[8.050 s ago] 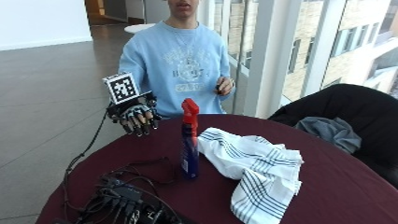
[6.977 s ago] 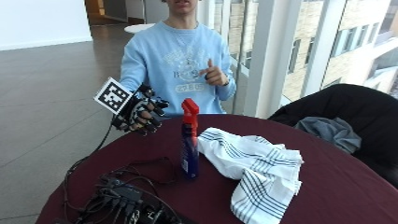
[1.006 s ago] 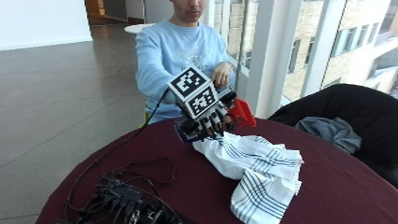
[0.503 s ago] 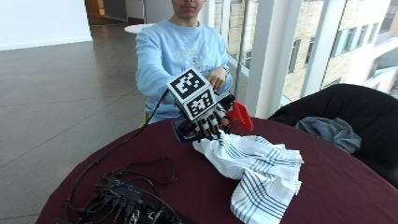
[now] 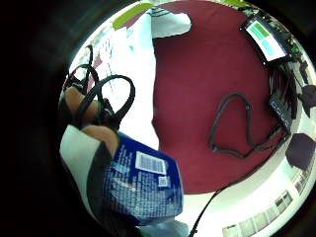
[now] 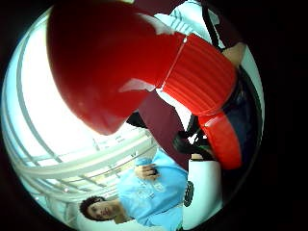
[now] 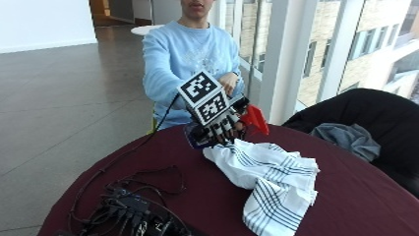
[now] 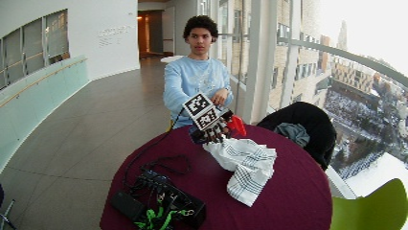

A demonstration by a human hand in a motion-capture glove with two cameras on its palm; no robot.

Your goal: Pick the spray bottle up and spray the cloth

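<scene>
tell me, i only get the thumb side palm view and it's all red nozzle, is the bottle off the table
Observer: Yes. In the outside view the right hand holds the bottle tilted, up above the table.
Operator: where's the cloth then
Observer: The cloth lies bunched on the table, right below the hand and running toward the near edge.
Operator: which part of the bottle is in the fingers
Observer: The little finger side view shows fingers wrapped on the blue labelled body, with the cloth under it.
</scene>
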